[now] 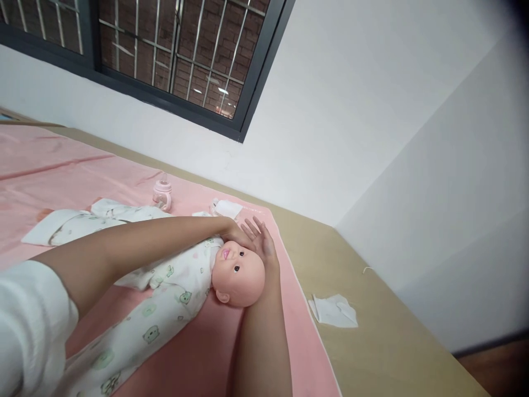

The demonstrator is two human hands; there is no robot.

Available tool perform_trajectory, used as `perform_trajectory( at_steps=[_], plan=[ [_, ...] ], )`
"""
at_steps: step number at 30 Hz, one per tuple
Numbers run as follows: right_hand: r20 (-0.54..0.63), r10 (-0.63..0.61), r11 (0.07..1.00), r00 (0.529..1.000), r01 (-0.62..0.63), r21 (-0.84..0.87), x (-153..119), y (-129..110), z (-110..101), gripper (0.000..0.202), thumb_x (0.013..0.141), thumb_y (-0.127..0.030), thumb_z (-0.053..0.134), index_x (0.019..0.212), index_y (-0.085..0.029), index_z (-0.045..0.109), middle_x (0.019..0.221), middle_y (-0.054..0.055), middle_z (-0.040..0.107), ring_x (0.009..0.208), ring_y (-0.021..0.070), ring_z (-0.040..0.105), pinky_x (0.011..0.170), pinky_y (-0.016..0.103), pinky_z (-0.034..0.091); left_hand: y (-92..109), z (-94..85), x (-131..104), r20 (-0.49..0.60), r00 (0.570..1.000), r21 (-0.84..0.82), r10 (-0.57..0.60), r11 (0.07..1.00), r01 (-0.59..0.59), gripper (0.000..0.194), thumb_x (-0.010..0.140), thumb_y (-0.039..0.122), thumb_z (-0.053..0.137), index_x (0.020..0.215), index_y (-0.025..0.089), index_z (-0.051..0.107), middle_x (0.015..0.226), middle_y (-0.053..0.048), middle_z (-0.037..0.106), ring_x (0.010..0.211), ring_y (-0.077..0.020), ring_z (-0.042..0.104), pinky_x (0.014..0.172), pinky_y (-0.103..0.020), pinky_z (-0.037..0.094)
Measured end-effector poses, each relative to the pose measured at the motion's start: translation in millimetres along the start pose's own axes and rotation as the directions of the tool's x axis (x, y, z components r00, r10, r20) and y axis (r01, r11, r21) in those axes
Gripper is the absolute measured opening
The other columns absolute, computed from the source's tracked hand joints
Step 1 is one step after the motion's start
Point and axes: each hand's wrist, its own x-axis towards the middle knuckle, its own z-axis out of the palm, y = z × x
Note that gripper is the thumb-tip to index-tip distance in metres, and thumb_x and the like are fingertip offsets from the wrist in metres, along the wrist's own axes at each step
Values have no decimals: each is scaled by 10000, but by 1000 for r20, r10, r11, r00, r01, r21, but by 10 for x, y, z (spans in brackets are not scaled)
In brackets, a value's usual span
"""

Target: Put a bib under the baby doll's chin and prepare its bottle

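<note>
A baby doll (243, 275) lies face up on a pink sheet (198, 342), dressed in white clothes with green bear prints. My left hand (238, 232) reaches across the doll's chest to the far side of its head. Its fingers look stretched out and lie against the head near the right palm; their tips are partly hidden. My right hand (262, 241) is beside the top of the head, palm up with fingers spread, and holds nothing. The right forearm passes close along the crown, touching or partly under the head.
A pink baby bottle (162, 194) with a handle stands beyond the doll. Near it lies a clear and white packet (226, 208). A folded white cloth (334, 310) rests on the tan surface (372, 336) at right. Behind are a white wall and a barred window (177, 49).
</note>
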Motion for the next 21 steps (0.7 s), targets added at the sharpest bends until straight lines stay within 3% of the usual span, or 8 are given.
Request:
perform_trajectory(
  at_steps=[7,10,12,15,16,18,19,21],
  plan=[
    [-4,-44,999,999,44,-1,-9,-4,-63,335,797,-460,592,1082,-286,612,1202,39,631,1108,176,620,926,402,520,68,-111,-44,79,993,89,-86,993,79,325,716,464,577,870,208,704,829,-56,720,769,-228,662,688,-324,539],
    [11,-56,998,998,57,-6,-8,9,-71,313,792,-454,577,1044,-272,619,1145,34,652,1038,163,645,909,381,529,148,-206,-165,-80,997,117,-3,993,12,373,767,500,538,900,177,670,900,-78,707,769,-206,649,719,-311,521],
    [18,-87,996,996,88,-9,9,19,-77,293,790,-451,570,1014,-272,629,1124,34,661,1028,163,650,910,373,525,207,-223,-331,-277,956,142,93,988,-55,391,816,501,483,937,158,624,945,-90,678,839,-207,628,783,-315,494],
    [19,-118,993,993,118,-9,46,40,-87,284,792,-470,557,990,-285,640,1140,36,660,1070,178,637,920,397,512,258,-113,-739,-582,788,192,203,975,-110,397,914,482,302,914,167,544,866,-72,605,884,-211,561,838,-343,440],
    [17,-119,993,993,120,-9,58,48,-89,289,793,-481,551,990,-289,641,1149,35,657,1084,180,631,927,406,507,254,-37,-910,-668,704,208,241,969,-134,395,934,474,259,858,184,516,811,-51,569,838,-199,541,806,-336,436],
    [13,-127,992,992,127,-9,75,65,-91,308,793,-500,536,990,-287,641,1157,35,654,1107,179,617,941,411,497,195,166,-1267,-806,478,263,348,935,-237,349,939,437,331,699,210,443,672,-8,478,676,-168,488,664,-309,420],
    [10,-134,991,991,134,-8,78,74,-87,316,792,-507,529,985,-283,642,1154,37,654,1118,179,610,947,410,493,134,287,-1439,-809,435,299,396,914,-276,342,945,397,347,661,217,409,630,3,441,613,-159,454,606,-307,398],
    [3,-150,989,989,150,-17,74,94,-64,323,786,-516,524,970,-279,645,1139,37,656,1136,181,595,951,403,489,-56,552,-1739,-759,416,395,500,863,-316,322,951,310,335,643,228,376,576,11,394,536,-160,398,537,-325,354]
  ],
)
